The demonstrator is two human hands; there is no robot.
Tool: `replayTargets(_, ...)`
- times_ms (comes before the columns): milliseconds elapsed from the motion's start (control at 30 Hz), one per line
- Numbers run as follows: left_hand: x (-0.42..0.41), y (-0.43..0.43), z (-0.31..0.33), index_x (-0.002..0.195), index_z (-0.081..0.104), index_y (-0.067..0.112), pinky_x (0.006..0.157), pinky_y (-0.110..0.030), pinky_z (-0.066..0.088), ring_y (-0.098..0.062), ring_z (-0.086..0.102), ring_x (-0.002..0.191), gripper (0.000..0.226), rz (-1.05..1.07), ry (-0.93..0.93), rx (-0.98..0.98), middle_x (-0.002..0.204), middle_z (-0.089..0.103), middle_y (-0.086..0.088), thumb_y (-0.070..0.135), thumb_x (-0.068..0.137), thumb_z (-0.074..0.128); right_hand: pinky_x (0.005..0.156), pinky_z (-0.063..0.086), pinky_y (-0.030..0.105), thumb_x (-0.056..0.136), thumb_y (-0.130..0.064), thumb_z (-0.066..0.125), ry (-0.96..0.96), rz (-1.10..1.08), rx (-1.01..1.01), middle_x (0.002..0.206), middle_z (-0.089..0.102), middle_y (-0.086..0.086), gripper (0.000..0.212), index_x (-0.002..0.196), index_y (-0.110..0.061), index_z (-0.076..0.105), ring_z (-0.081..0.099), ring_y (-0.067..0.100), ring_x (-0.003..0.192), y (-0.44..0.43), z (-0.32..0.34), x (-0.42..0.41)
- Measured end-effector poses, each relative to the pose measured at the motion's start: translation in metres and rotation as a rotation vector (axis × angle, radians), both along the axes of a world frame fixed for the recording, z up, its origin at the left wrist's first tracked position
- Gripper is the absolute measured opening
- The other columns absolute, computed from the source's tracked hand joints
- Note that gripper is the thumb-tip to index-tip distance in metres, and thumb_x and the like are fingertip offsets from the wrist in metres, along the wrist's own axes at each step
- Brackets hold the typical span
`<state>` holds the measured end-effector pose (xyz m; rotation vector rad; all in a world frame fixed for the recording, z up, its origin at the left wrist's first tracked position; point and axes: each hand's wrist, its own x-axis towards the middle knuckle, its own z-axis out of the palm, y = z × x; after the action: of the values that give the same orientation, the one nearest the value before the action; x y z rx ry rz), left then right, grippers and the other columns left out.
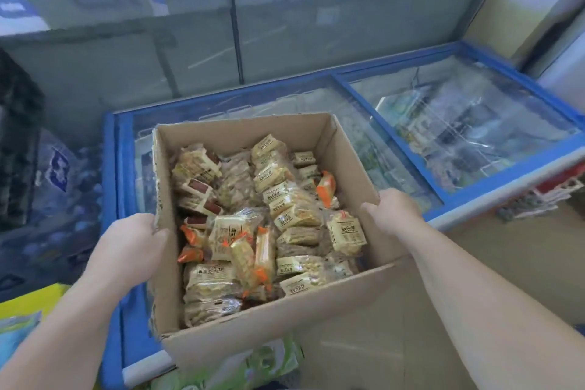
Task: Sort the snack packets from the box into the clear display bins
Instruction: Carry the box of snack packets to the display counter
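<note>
An open cardboard box (342, 152) fills the middle of the head view, over the glass top of a chest freezer. It is packed with several snack packets (286, 209), mostly pale yellow, some with orange or dark red ends. My left hand (133, 239) grips the box's left wall, thumb over the rim. On the opposite side, my right hand (394, 209) clasps the right wall in the same way. No clear display bins are in view.
The blue-framed chest freezer (443, 199) with sliding glass lids runs to the right behind the box. A glass shopfront (237, 25) stands behind it. Blue-wrapped bottle packs (60, 187) sit at the left; tan floor (522, 247) shows at the right.
</note>
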<state>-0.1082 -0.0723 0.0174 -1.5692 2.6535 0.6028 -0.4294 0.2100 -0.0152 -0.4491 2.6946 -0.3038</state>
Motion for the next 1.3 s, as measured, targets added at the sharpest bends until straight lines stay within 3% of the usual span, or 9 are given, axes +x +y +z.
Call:
replayTargets(133,-0.07,0.02,0.035,0.064,0.052,0.009,0.057,-0.034,0.04,-0.029,0.056,0.064,0.034,-0.14,-0.012,-0.015,0.064,0.06,-0.009,0.021,0.094,0.06,0.067,0.038,0.036,0.098,-0.047,0.057,0.032,-0.117,-0.035,0.086,0.056,0.004,0.036,0.088,-0.013,0.053,0.053,0.031,0.089,0.068,0.011,-0.024)
replayTargets(200,-0.114,0.044,0.05,0.063,0.055,0.012,0.061,-0.036,0.044,-0.031,0.058,0.066,0.034,-0.223,0.013,-0.011,0.064,0.061,-0.007,0.023,0.094,0.062,0.066,0.038,0.036,0.098,-0.044,0.059,0.058,-0.189,-0.081,0.076,0.053,0.001,0.035,0.083,-0.012,0.056,0.054,0.031,0.084,0.117,0.02,-0.038)
replayTargets(367,-0.234,0.134,0.059,0.066,0.06,0.015,0.06,-0.036,0.057,-0.026,0.063,0.048,0.03,-0.402,0.108,0.017,0.053,0.064,-0.001,0.029,0.093,0.062,0.049,0.026,0.032,0.094,-0.035,0.067,0.138,-0.43,-0.221,0.058,0.053,0.006,0.047,0.061,-0.009,0.046,0.048,0.021,0.056,0.262,0.029,-0.081)
replayTargets(567,-0.402,0.283,0.043,0.078,0.065,0.014,0.057,-0.041,0.06,-0.027,0.066,0.05,0.025,-0.605,0.097,0.039,0.059,0.068,-0.003,0.033,0.094,0.06,0.048,0.02,0.034,0.092,-0.04,0.067,0.265,-0.655,-0.152,0.056,0.047,0.007,0.053,0.06,-0.009,0.039,0.042,0.026,0.054,0.44,0.02,-0.152)
replayTargets(833,-0.582,0.485,0.035,0.071,0.046,0.002,0.054,-0.041,0.052,-0.033,0.052,0.048,0.038,-0.799,0.066,0.105,0.055,0.055,-0.015,0.024,0.095,0.064,0.054,0.021,0.04,0.095,-0.037,0.065,0.223,-0.889,-0.103,0.059,0.046,0.006,0.05,0.062,-0.009,0.041,0.041,0.027,0.058,0.638,0.028,-0.228)
replayTargets(933,-0.649,0.542,0.03,0.071,0.05,0.002,0.054,-0.042,0.054,-0.035,0.058,0.049,0.037,-0.899,0.013,0.103,0.058,0.06,-0.016,0.026,0.095,0.064,0.053,0.022,0.04,0.096,-0.038,0.064,0.203,-0.974,-0.083,0.061,0.049,0.008,0.049,0.064,-0.006,0.043,0.039,0.019,0.056,0.69,0.021,-0.259)
replayTargets(1033,-0.727,0.592,0.025,0.067,0.052,0.006,0.049,-0.034,0.051,-0.022,0.058,0.04,0.037,-0.997,-0.017,0.088,0.051,0.06,-0.009,0.027,0.095,0.066,0.056,0.024,0.041,0.097,-0.038,0.063,0.154,-1.039,-0.076,0.063,0.049,0.007,0.049,0.065,-0.008,0.043,0.041,0.023,0.059,0.734,0.011,-0.301)
replayTargets(1133,-0.812,0.643,0.02,0.067,0.051,0.005,0.051,-0.035,0.052,-0.027,0.059,0.047,0.037,-1.08,-0.044,0.104,0.055,0.059,-0.01,0.025,0.094,0.066,0.057,0.028,0.04,0.096,-0.037,0.064,0.107,-1.11,-0.078,0.064,0.052,0.007,0.047,0.064,-0.009,0.044,0.047,0.028,0.062,0.774,0.003,-0.355)
replayTargets(1300,-0.964,0.728,0.016,0.062,0.034,0.012,0.051,-0.032,0.034,-0.027,0.044,0.05,0.047,-1.212,-0.046,0.123,0.052,0.043,-0.004,0.023,0.096,0.065,0.057,0.031,0.039,0.095,-0.035,0.067,0.098,-1.266,-0.097,0.06,0.053,0.005,0.046,0.061,-0.012,0.047,0.052,0.033,0.068,0.83,0.001,-0.452)
